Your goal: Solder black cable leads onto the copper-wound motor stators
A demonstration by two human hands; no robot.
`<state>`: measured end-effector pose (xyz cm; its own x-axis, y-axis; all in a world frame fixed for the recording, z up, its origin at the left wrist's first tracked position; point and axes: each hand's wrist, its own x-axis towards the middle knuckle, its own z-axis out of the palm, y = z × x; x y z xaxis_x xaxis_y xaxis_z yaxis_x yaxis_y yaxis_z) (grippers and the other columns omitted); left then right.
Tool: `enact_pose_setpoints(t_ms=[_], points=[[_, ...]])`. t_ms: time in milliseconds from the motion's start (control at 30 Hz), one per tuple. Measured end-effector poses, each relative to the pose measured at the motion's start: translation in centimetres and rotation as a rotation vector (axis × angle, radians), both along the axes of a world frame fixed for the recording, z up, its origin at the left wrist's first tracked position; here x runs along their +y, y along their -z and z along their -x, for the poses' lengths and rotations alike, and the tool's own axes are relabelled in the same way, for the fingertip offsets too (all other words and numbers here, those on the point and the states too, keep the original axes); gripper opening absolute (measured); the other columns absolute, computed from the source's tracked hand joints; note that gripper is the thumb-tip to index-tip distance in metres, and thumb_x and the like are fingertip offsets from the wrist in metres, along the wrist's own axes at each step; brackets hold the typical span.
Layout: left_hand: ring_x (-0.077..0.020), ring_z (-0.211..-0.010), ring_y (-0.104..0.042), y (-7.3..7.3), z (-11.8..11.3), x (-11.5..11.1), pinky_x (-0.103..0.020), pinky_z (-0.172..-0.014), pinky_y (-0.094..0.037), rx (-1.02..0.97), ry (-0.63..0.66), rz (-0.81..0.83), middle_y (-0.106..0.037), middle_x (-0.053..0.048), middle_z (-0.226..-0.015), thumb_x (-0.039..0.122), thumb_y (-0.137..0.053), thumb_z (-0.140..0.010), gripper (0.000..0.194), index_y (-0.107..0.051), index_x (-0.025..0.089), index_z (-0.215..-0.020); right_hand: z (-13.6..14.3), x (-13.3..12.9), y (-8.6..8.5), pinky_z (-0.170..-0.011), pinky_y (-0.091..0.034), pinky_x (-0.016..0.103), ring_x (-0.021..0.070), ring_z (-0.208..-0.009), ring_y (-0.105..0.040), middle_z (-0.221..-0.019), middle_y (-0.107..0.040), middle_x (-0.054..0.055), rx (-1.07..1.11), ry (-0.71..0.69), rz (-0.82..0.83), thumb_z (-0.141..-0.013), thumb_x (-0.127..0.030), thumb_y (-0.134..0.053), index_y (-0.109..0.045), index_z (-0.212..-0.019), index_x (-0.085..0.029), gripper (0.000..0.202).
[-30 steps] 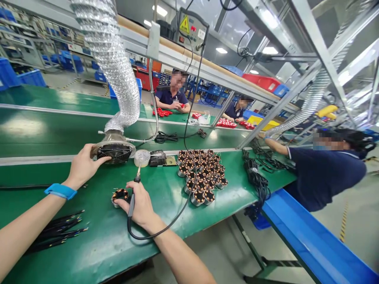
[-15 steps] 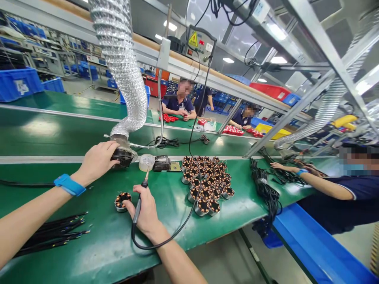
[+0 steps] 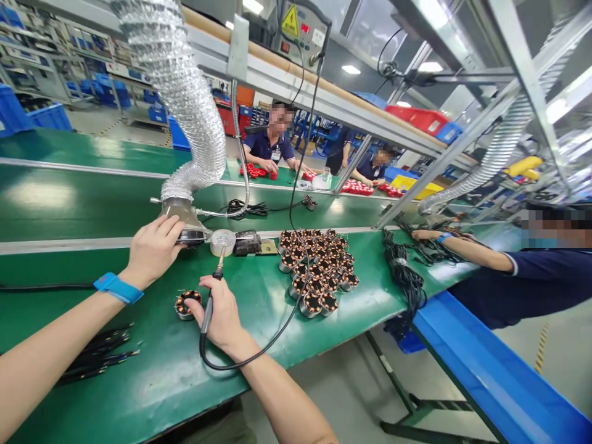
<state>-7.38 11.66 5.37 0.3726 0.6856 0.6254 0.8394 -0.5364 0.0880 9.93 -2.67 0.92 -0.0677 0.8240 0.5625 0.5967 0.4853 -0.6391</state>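
Observation:
My left hand [image 3: 156,248], with a blue wristband, is closed around the side of the fume extractor hood [image 3: 184,216] at the end of a silver flexible duct [image 3: 194,117]. In my right hand [image 3: 222,314] is a soldering iron [image 3: 209,311], its tip pointing up at a small round pale dish [image 3: 223,242]. Whether the tip touches inside the dish I cannot tell. One motor stator [image 3: 187,304] with copper windings sits on the green bench, close by my right thumb. Right of the dish lies a dark holder [image 3: 247,243] with a yellowish plate.
Many stators [image 3: 319,271] stand grouped to the right. Black cables with stripped ends [image 3: 99,354] lie at left, and a cable bundle [image 3: 402,265] at right. The iron's cord runs up to a power unit [image 3: 303,31]. A co-worker's arm [image 3: 472,251] reaches in at right, above a blue chute [image 3: 490,364].
The hood has tipped so its black front grille shows less, with my left hand still on it. My right hand keeps the iron at the dish. The whole view has shifted slightly.

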Motion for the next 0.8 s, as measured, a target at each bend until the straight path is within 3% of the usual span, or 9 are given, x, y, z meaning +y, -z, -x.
enact_pose_setpoints(t_ms=[333,467,533,600,700,800], points=[[-0.0373,-0.130,-0.047,-1.1,-0.2,-0.2,-0.048,-0.105,-0.041,0.074,-0.015,-0.037,-0.055,-0.020,-0.139,0.020,-0.066,-0.082,0.053,-0.054,0.011,-0.132,-0.9,0.3,1.0,-0.086,-0.055,0.036,0.0213,-0.095,-0.063,-0.106,-0.062,0.008,0.052,-0.005,-0.050,-0.090,-0.025,-0.061,-0.051,-0.118,-0.021,0.030],[-0.0330,-0.131,-0.047,-2.4,1.4,-0.2,-0.047,-0.110,-0.036,0.114,0.039,-0.015,-0.051,-0.017,-0.145,0.038,-0.065,-0.087,0.071,-0.037,0.014,-0.148,-1.6,0.5,1.6,-0.084,-0.055,0.035,0.0210,-0.095,-0.064,-0.104,-0.062,0.008,0.044,0.030,-0.083,-0.091,-0.023,-0.061,-0.050,-0.119,-0.021,0.030],[-0.0302,-0.131,-0.048,-4.1,3.2,0.4,-0.048,-0.111,-0.035,0.105,0.054,-0.011,-0.051,-0.015,-0.145,0.048,-0.054,-0.092,0.069,-0.033,0.017,-0.150,-1.7,0.7,1.8,-0.084,-0.056,0.035,0.0212,-0.095,-0.064,-0.104,-0.062,0.008,0.036,0.031,-0.099,-0.091,-0.023,-0.061,-0.050,-0.119,-0.021,0.031],[-0.0289,-0.128,-0.051,-6.5,6.1,1.7,-0.047,-0.108,-0.038,0.093,0.000,-0.040,-0.054,-0.015,-0.142,0.046,-0.044,-0.098,0.056,-0.042,0.016,-0.144,-1.7,0.8,1.8,-0.085,-0.056,0.036,0.0215,-0.096,-0.064,-0.105,-0.062,0.009,0.024,0.026,-0.107,-0.091,-0.023,-0.061,-0.050,-0.119,-0.021,0.030],[-0.0307,-0.127,-0.050,-10.0,11.7,4.6,-0.051,-0.107,-0.037,0.214,-0.139,-0.128,-0.061,-0.022,-0.129,0.028,-0.041,-0.099,0.041,-0.057,0.002,-0.128,-1.5,0.9,1.6,-0.086,-0.056,0.038,0.0220,-0.098,-0.064,-0.107,-0.062,0.009,0.001,0.011,-0.098,-0.092,-0.025,-0.061,-0.050,-0.119,-0.021,0.030],[-0.0262,-0.140,-0.033,-12.0,16.6,7.3,-0.056,-0.118,-0.018,0.467,-0.091,-0.122,-0.055,-0.025,-0.136,0.001,-0.044,-0.090,0.034,-0.056,-0.009,-0.120,-1.3,0.9,1.5,-0.087,-0.055,0.039,0.0233,-0.101,-0.064,-0.109,-0.062,0.011,-0.017,-0.009,-0.095,-0.092,-0.026,-0.061,-0.050,-0.119,-0.020,0.029]])
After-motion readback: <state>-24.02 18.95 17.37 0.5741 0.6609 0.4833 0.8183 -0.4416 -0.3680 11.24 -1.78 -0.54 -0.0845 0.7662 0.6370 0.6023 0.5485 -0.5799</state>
